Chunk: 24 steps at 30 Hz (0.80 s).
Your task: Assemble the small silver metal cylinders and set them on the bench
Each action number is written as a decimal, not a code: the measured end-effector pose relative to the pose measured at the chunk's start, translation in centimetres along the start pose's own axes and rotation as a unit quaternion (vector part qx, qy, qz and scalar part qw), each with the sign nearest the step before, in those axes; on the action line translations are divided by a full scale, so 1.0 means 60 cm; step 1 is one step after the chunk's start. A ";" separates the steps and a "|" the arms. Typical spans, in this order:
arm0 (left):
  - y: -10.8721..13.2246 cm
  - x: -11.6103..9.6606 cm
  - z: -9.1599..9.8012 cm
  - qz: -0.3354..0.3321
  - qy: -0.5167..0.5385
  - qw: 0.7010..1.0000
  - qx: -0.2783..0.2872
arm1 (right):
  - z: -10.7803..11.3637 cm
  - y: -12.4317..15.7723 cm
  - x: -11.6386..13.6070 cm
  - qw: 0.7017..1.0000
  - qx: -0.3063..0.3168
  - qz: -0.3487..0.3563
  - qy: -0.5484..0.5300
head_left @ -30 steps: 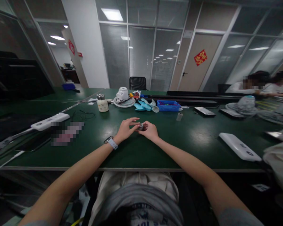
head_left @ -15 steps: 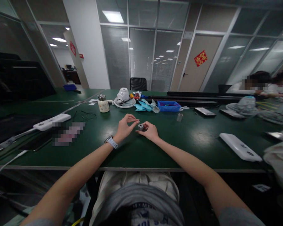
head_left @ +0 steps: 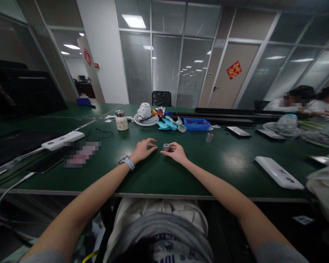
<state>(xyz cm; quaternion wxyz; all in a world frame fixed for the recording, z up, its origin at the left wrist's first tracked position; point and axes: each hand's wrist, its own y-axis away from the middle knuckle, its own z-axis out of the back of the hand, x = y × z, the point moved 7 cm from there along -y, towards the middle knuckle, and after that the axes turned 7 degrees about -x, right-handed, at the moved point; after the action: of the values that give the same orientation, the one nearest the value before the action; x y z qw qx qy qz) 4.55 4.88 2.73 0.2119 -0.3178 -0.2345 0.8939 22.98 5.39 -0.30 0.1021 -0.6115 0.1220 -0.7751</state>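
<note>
A small grey cylindrical part (head_left: 166,147) stands on the green table (head_left: 159,175). My right hand (head_left: 177,152) rests beside it with thumb and fingers curled around it. My left hand (head_left: 143,149), with a watch on the wrist, lies on the table a little to the left of the part, its fingers spread and holding nothing. Farther back lie blue fan blades (head_left: 170,124), a white fan grille with its body (head_left: 146,115) and a blue tray (head_left: 196,124).
A small cream flask (head_left: 122,122) stands back left, a small clear jar (head_left: 209,137) back right. White power strips lie at left (head_left: 63,140) and right (head_left: 278,172). Two other people sit at the far right (head_left: 309,102). A black chair (head_left: 161,98) stands behind the table.
My left hand has let go of the small part, opened from a pinch and dropped flat to the table on the left. My right hand stays at the part.
</note>
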 end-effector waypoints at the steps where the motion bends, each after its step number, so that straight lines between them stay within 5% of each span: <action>1: -0.001 -0.004 0.004 0.001 -0.013 1.000 -0.013 | 0.002 -0.002 -0.004 0.999 -0.004 -0.022 -0.024; 5: -0.005 0.000 0.016 0.027 -0.028 0.998 -0.048 | 0.007 -0.008 -0.012 0.984 0.009 -0.101 -0.147; 14: -0.006 0.014 0.015 0.039 -0.052 0.997 -0.039 | 0.001 0.010 -0.007 0.885 0.069 -0.276 -0.369; 24: -0.006 0.006 0.017 0.042 -0.041 0.998 -0.037 | 0.000 0.014 -0.004 0.883 0.070 -0.293 -0.359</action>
<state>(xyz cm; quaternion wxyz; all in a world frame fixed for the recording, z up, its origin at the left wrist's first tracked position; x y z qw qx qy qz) 3.67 5.07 3.47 0.1526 -0.2978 -0.2623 0.9051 23.06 4.65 -0.81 -0.0505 -0.8473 -0.1625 -0.5031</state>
